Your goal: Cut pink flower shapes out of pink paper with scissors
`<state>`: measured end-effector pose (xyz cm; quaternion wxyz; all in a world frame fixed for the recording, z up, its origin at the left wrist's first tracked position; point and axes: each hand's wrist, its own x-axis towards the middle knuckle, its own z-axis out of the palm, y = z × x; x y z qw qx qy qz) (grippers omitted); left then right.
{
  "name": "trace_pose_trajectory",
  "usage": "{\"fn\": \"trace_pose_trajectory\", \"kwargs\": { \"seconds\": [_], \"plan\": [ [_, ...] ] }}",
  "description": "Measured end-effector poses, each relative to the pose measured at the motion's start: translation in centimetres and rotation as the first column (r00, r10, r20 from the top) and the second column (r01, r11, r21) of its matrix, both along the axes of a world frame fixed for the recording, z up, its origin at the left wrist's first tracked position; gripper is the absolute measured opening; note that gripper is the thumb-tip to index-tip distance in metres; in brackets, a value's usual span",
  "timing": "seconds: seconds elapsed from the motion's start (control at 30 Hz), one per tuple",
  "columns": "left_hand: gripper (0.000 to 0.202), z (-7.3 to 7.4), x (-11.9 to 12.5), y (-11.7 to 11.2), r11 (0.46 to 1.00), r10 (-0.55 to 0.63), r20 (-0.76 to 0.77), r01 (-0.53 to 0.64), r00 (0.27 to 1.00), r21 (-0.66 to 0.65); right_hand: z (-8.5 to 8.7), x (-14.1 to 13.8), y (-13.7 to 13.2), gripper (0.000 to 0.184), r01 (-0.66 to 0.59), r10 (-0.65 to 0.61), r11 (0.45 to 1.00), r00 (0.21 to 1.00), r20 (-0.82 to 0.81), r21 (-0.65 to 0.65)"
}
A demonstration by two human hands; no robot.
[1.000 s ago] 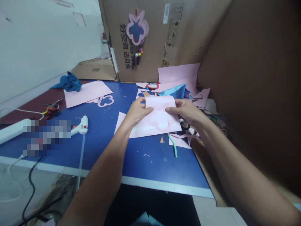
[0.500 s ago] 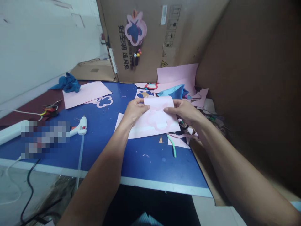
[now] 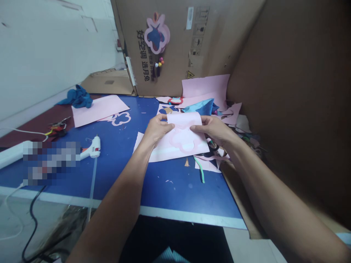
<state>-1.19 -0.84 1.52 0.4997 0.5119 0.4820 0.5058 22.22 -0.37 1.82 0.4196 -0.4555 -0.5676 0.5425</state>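
My left hand (image 3: 157, 130) pinches the left side of a pale pink paper sheet (image 3: 161, 153), thumb on top and fingers behind. On the opposite side my right hand (image 3: 214, 128) grips the same sheet in the same way. The sheet's far edge curls up between the two hands, and its near part spreads low over the blue table. A pink butterfly-shaped paper outline (image 3: 189, 146) rests against the sheet, its upper part close to both thumbs. Whether the thumbs press on the outline too, I cannot tell.
A white glue gun (image 3: 95, 147) stands on the blue table (image 3: 175, 197) at left. Blue cloth (image 3: 78, 96) and pink paper (image 3: 98, 109) lie behind it. A green strip (image 3: 200, 170) and paper scraps are nearby. Cardboard (image 3: 170, 80) rises behind and right, with a hanging butterfly ornament (image 3: 166, 34).
The view has shifted very slightly. Both hands keep their hold on the sheet, with no visible movement of their own.
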Motion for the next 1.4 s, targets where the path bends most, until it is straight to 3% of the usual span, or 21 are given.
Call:
{"fn": "trace_pose_trajectory", "kwargs": {
  "seconds": [1.4],
  "plan": [
    [0.04, -0.17, -0.15, 0.03, 0.999, -0.026, -0.014, 0.026, 1.0, 0.044, 0.0, 0.03, 0.02, 0.032, 0.003, -0.003, 1.0, 0.999, 0.033, -0.007]
  ]
}}
